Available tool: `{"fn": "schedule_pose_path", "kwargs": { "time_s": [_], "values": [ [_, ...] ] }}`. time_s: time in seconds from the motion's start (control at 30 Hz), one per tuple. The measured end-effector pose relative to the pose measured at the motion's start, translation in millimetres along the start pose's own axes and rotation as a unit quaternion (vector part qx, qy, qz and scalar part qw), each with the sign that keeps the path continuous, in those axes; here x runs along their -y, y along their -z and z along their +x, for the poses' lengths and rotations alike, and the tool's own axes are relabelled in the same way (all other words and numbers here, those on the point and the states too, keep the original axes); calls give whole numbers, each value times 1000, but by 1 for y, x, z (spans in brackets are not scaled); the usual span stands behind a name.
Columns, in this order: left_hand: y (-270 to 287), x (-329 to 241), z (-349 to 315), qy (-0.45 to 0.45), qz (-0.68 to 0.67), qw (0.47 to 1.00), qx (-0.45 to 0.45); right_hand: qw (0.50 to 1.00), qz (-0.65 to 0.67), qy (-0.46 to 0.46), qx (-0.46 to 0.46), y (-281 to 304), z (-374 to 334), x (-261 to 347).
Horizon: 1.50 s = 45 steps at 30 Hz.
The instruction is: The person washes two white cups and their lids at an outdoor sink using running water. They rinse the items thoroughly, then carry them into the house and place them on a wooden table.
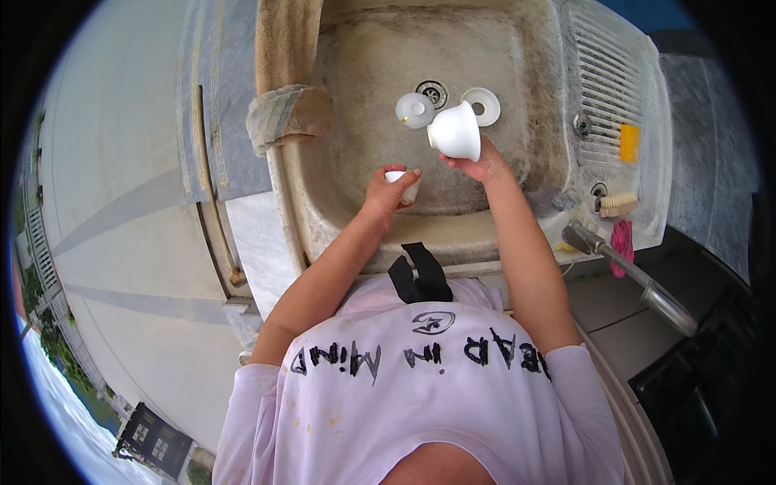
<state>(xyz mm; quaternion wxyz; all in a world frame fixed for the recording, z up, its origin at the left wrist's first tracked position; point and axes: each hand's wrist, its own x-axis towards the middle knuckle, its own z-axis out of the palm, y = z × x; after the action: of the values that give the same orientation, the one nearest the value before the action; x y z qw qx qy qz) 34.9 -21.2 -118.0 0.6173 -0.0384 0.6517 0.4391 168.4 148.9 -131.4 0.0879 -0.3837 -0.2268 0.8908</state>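
Note:
Over the stone sink [356, 89], my right hand [483, 167] is closed on a white flared bowl [457, 133], which lies tilted on its side in my fingers. My left hand [386, 194] grips a small white cup [404, 187] between thumb and fingers, nearer to me and to the left. Beyond the bowl, a white lid [415, 110] with a round knob rests on the sink bottom beside the drain [432, 94]. A white saucer [485, 106] with a ring in its middle lies to the right, partly hidden by the bowl.
A brown towel [287, 40] and a folded cloth [287, 120] hang over the sink's left edge. On the right stand a ribbed drainboard [606, 81], a yellow sponge [629, 143], a scrubbing brush [618, 204], a pink cloth [622, 249] and a metal faucet [630, 275] reaching toward my right arm.

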Motion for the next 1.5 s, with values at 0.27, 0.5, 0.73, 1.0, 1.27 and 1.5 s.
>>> {"fn": "schedule_pose_path", "kwargs": {
  "time_s": [0.27,0.5,0.73,1.0,1.27,1.5],
  "values": [
    [-1,-1,0,1,-19,1000,-20,653,-704,151,-237,39,24,-35],
    [-2,-1,2,3,-22,1000,-17,713,-665,77,-208,29,21,-35],
    [-3,-4,-1,7,-23,1000,-17,618,-759,61,-196,13,11,-4],
    [-1,-7,-2,3,-34,999,-16,565,-767,256,-164,-41,69,8],
    [0,-8,-1,7,-36,999,-22,504,-814,228,-175,-28,107,-13],
    [-2,-11,-3,5,-59,998,4,792,-537,252,-146,-12,88,9]
  ]
}}
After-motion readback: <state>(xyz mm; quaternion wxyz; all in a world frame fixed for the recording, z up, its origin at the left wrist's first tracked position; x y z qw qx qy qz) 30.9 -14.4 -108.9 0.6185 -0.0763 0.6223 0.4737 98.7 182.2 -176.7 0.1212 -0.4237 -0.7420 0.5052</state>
